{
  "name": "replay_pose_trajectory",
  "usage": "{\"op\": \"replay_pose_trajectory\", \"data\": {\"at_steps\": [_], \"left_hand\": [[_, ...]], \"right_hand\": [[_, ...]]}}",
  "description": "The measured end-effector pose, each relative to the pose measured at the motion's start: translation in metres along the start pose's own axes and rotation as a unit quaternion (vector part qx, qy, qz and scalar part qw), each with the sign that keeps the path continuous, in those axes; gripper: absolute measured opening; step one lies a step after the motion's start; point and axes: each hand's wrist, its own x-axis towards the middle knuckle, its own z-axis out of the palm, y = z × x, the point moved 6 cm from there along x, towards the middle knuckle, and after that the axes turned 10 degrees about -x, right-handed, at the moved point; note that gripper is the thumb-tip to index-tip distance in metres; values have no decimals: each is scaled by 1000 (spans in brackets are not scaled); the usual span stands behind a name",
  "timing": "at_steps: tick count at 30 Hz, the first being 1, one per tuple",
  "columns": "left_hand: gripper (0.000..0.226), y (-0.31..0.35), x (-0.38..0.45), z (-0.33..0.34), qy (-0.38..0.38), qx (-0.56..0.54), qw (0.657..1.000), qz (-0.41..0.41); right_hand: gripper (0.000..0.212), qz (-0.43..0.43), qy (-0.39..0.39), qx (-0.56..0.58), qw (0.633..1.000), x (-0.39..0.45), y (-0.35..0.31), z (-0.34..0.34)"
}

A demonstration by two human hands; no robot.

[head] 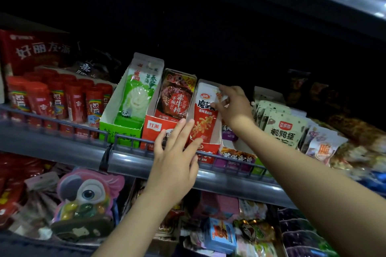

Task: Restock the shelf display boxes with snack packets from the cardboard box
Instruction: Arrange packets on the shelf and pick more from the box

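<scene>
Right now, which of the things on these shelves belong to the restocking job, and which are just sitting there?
Part of the job:
- red-and-white snack packet, gripped at its top by the right hand
- its white display box, steadied by the left hand
- red display box
- green display box

Just sitting there:
- red candy tubes
- parrot-shaped sweets pack
- quail egg packets

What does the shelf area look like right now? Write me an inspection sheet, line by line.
Surface: grey shelf rail fronts a tilted, dimly lit shelf.
Job's things: green display box, red display box and white display box stand side by side, each showing a packet; cardboard supply box not seen.
Clutter: red candy tubes at left, loose pouches at right, owl-shaped pack below.
Grips: left hand flat against the box fronts; right hand pinches the red-and-white packet.
Cables: nothing seen.
Surroundings: dark shelf above.
</scene>
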Motion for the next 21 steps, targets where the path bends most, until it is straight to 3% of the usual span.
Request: {"op": "replay_pose_trajectory", "data": {"at_steps": [7,13,17,21], "left_hand": [[52,5,-6,-1,-26,20,999,-2],[45,30,-35,-11,-14,-41,999,3],[42,44,-73,-6,-57,-61,995,-54],[37,52,-117,12,-117,-63,987,-88]], "right_hand": [[45,-15,46,83,995,-51,0,-14],[30,-6,57,174,983,-132,0,-27],[22,45,60,218,973,-193,14,-16],[20,115,9,236,965,-257,37,14]]}}
